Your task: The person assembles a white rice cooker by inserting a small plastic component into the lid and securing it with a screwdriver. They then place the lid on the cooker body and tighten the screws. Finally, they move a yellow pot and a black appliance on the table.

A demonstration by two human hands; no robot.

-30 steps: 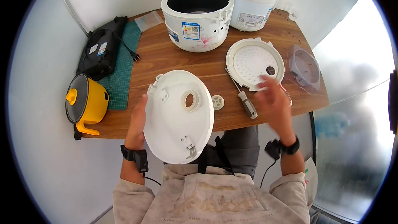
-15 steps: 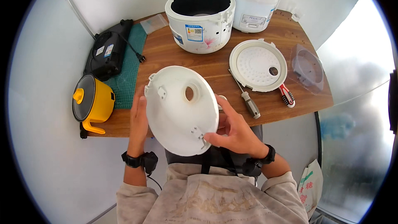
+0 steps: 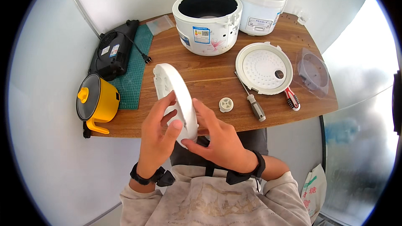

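A white rice cooker lid (image 3: 187, 100) is tilted nearly edge-on above the table's front edge. My left hand (image 3: 158, 129) is at its hollow inner side, with fingers touching it and thumb bent near the lower part. My right hand (image 3: 222, 140) grips the outer face and lower rim, its fingers partly hidden behind the lid. Just right of the lid lies a small round slotted cap (image 3: 226, 105). A white inner lid plate (image 3: 264, 68) with a round hole rests farther right, beside a grey-handled screwdriver (image 3: 256, 108) and a red-and-black handled tool (image 3: 292, 99).
An open rice cooker body (image 3: 209, 37) stands at the back, with a closed rice cooker (image 3: 257, 10) behind it. On the left are a yellow pot (image 3: 104, 104), a black appliance (image 3: 115, 52) and a green mat (image 3: 133, 88). A clear plastic tray (image 3: 312, 73) lies far right.
The lid has turned from showing its inner face to nearly edge-on. My left hand moved right, onto its inner side. The small round cap now shows on the table.
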